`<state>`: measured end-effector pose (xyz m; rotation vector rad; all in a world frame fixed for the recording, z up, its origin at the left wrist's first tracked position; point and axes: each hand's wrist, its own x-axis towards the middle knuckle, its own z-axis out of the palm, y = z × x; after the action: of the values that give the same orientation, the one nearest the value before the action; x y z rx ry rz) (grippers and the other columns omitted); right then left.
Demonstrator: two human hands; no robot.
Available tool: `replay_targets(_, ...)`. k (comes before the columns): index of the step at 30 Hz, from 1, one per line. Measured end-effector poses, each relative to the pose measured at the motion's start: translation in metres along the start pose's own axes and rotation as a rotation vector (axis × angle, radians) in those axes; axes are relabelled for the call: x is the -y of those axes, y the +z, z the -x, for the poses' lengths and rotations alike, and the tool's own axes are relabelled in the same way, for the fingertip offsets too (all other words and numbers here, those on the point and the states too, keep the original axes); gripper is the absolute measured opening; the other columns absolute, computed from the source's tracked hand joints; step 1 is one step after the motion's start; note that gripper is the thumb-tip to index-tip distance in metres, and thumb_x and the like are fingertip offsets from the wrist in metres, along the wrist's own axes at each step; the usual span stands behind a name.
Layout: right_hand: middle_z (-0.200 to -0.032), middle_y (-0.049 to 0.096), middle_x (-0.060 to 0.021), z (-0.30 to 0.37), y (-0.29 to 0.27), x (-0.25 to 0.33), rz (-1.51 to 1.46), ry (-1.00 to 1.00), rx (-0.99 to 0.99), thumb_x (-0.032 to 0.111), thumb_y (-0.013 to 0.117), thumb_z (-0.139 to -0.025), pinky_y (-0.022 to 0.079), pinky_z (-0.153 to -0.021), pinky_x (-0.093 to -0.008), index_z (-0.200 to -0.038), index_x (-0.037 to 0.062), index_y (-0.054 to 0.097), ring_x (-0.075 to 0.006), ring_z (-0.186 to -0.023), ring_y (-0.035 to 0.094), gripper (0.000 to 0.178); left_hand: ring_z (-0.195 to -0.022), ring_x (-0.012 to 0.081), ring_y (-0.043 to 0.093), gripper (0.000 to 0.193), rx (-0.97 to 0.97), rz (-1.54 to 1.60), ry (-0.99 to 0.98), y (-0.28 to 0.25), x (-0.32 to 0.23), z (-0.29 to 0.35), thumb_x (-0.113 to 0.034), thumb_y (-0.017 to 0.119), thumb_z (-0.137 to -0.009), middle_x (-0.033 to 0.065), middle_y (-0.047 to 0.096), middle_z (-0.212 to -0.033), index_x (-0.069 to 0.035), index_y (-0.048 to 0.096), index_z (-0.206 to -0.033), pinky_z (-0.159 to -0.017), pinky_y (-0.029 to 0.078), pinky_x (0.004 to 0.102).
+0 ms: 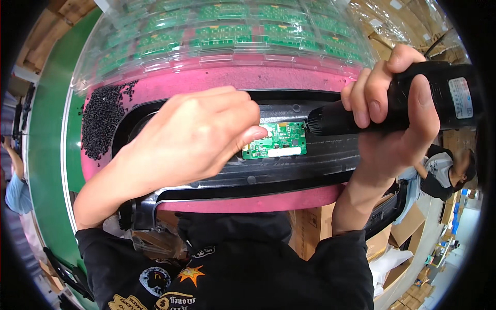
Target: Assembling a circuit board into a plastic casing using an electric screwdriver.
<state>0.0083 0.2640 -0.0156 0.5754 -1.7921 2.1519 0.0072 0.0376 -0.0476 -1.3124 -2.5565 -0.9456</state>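
A small green circuit board lies in a long black plastic housing on a pink foam pad. My left hand rests on the housing with thumb and fingertips pressing the board's left edge. My right hand grips a black electric screwdriver, held sideways with its tip at the board's right edge.
A clear plastic tray holding several green circuit boards lies beyond the pad. A heap of small black screws sits on the pad's left end. Cardboard boxes stand below the bench; other people work at the far left and right.
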Motion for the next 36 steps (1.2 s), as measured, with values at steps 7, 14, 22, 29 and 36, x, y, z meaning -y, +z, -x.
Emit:
replay_targets(7, -0.057, 0.041, -0.0006, -0.002, 0.001, -0.005, 0.023, -0.06, 0.002, 0.035, 0.047, -0.093, 0.038, -0.055, -0.0298, -0.101, 0.0015, 0.049, -0.0108, -0.047, 0.038, 0.034, -0.068, 0.031, 0.052, 0.017, 0.035, 0.145, 0.007, 0.02, 0.015, 0.005, -0.006, 0.065, -0.085, 0.0127, 0.051, -0.072, 0.002, 0.053, -0.076, -0.06, 0.043, 0.0405)
replay_targets(14, -0.058, 0.041, -0.0004, -0.003, 0.0, -0.006, 0.047, -0.047, 0.016, 0.034, 0.048, -0.093, 0.038, -0.057, -0.0299, -0.1, 0.0019, 0.049, -0.0107, -0.048, 0.038, 0.033, -0.076, 0.0245, 0.061, 0.017, 0.083, 0.173, 0.048, 0.019, 0.016, 0.006, -0.011, 0.074, -0.075, 0.0052, 0.068, -0.085, -0.002, 0.063, -0.083, -0.063, 0.052, 0.0354)
replay_targets(22, -0.057, 0.041, 0.0009, -0.005, 0.001, -0.011, 0.029, -0.011, 0.105, 0.032, 0.048, -0.092, 0.037, -0.055, -0.0283, -0.096, 0.0025, 0.05, -0.0097, -0.048, 0.038, 0.03, -0.075, 0.0268, 0.068, 0.017, 0.227, 0.111, -0.109, 0.012, 0.008, 0.006, -0.011, 0.073, -0.075, 0.005, 0.072, -0.096, -0.002, 0.061, -0.081, -0.064, 0.054, 0.0361)
replay_targets(29, -0.057, 0.041, 0.0014, 0.0, 0.004, -0.014, 0.062, -0.046, 0.043, 0.035, 0.049, -0.091, 0.035, -0.053, -0.0282, -0.103, 0.0003, 0.052, -0.0096, -0.046, 0.037, 0.037, -0.077, 0.0283, 0.069, 0.014, 0.305, 0.133, -0.209, 0.008, 0.005, 0.006, -0.012, 0.073, -0.078, 0.0077, 0.072, -0.094, -0.001, 0.065, -0.084, -0.064, 0.055, 0.0359)
replay_targets(36, -0.063, 0.048, 0.0027, 0.013, -0.001, 0.012, -0.58, -0.092, 0.13, 0.033, 0.059, -0.087, 0.039, -0.061, -0.0253, -0.099, 0.0075, 0.046, -0.0082, -0.053, 0.045, 0.031, -0.073, 0.0263, 0.07, 0.016, 0.046, 0.307, -0.057, 0.016, 0.012, 0.002, -0.013, 0.073, -0.08, 0.0109, 0.071, -0.081, 0.001, 0.067, -0.085, -0.062, 0.055, 0.0334)
